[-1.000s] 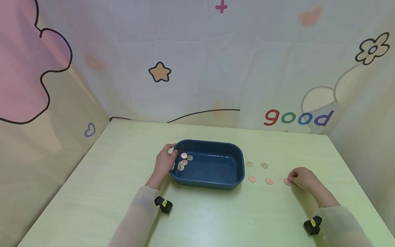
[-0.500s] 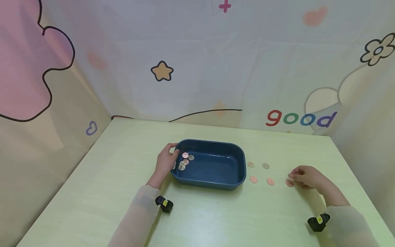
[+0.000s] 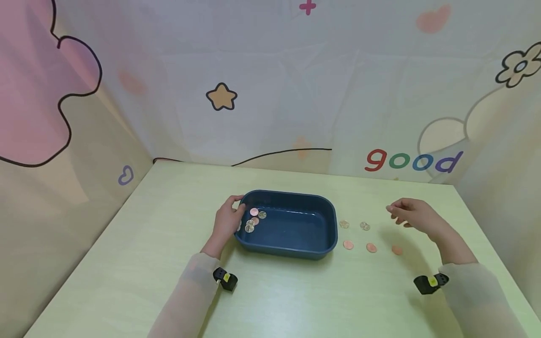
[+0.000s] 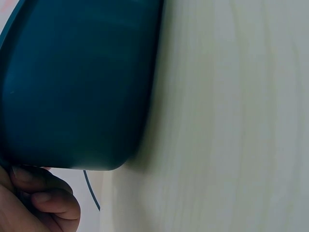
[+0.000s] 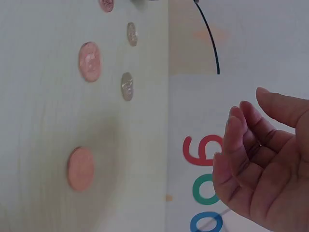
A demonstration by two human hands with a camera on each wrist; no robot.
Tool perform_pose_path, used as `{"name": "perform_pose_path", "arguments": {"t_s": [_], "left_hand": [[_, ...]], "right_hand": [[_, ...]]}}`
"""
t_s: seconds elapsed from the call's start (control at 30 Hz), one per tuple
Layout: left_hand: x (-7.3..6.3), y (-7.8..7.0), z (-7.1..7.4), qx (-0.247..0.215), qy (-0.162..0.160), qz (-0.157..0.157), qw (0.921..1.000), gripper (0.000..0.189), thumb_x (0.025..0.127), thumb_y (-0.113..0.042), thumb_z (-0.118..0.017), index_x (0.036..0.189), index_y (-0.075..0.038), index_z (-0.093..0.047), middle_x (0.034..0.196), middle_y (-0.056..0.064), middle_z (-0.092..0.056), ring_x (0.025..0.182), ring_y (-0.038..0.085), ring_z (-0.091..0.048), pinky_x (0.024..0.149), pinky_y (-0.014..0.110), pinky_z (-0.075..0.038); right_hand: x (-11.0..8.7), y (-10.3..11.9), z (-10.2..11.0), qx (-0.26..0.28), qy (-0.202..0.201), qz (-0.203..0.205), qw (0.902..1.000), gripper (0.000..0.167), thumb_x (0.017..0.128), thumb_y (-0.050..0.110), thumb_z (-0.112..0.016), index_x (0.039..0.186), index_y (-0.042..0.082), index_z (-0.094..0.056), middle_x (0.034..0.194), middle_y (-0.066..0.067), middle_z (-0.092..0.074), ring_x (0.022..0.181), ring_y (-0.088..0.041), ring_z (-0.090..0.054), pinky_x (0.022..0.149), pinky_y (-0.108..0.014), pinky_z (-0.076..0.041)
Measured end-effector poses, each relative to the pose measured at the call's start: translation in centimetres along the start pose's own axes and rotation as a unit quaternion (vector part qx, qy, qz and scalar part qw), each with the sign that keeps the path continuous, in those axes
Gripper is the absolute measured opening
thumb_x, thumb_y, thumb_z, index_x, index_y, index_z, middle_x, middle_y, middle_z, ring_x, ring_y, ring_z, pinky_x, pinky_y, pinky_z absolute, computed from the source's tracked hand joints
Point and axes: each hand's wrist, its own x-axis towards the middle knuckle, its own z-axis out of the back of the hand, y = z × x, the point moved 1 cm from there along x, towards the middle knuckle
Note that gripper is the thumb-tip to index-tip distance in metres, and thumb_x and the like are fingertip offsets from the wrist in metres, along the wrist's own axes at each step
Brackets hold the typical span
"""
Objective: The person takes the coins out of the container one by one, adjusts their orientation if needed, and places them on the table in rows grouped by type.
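My left hand (image 3: 227, 219) grips the left end of a dark blue basin (image 3: 296, 256), thumb at its rim. Several copper and silver coins (image 3: 250, 228) lie inside at that end, some overlapping. To the basin's right, two silver coins (image 3: 344, 224) form a back row on the table. Three copper coins (image 3: 371, 247) line up in front of them. Raised over the table behind the rightmost copper coin (image 5: 80, 168), my right hand (image 3: 412, 216) has loosely bent fingers. Its thumb stands apart from them in the right wrist view, with nothing held.
A pale wood-look table (image 3: 270, 300) bears everything. Behind it hangs a printed cloth (image 3: 270, 122) with a star, a flower and the word "good"; similar cloth closes the left and right sides. Each sleeve carries a small black camera (image 3: 226, 280) at the wrist.
My right hand was at the rightmost copper coin; it has let go and lifted up and away, leaving the coin on the table. My left hand and the basin have stayed put.
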Motion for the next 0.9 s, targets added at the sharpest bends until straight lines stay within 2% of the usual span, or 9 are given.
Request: {"name": "perform_pose_path", "arguments": {"t_s": [0.23,0.57,0.9], "left_hand": [[0.0,0.1,-0.1,-0.007,0.003,-0.001,1.0,0.04,0.104,-0.019,-0.054,0.143,-0.007,-0.057,0.053,-0.007,-0.039,0.047,0.008,-0.038,0.049,0.023,-0.032],[0.0,0.2,0.0,-0.006,-0.002,-0.005,1.0,0.041,0.103,-0.019,-0.056,0.141,-0.007,-0.059,0.055,-0.007,-0.042,0.049,0.007,-0.041,0.051,0.023,-0.034],[-0.1,0.2,0.0,-0.013,0.004,0.004,0.9999,0.041,0.104,-0.021,-0.054,0.143,-0.008,-0.057,0.053,-0.008,-0.04,0.046,0.007,-0.039,0.048,0.022,-0.034]], "right_hand": [[1.3,4.2,0.4,-0.007,-0.003,0.054,0.9985,0.036,0.109,0.025,-0.048,0.12,-0.007,-0.06,0.099,-0.007,-0.066,0.087,-0.011,-0.061,0.078,-0.026,-0.053],[3.3,10.1,-0.3,-0.02,0.018,0.115,0.993,0.028,0.106,0.022,-0.056,0.115,-0.003,-0.064,0.094,-0.007,-0.068,0.085,-0.015,-0.062,0.078,-0.029,-0.052],[6.1,13.8,-2.6,-0.032,0.094,0.146,0.9844,0.025,0.102,0.023,-0.061,0.113,0.001,-0.066,0.1,-0.01,-0.068,0.088,-0.019,-0.063,0.08,-0.03,-0.051]]}}
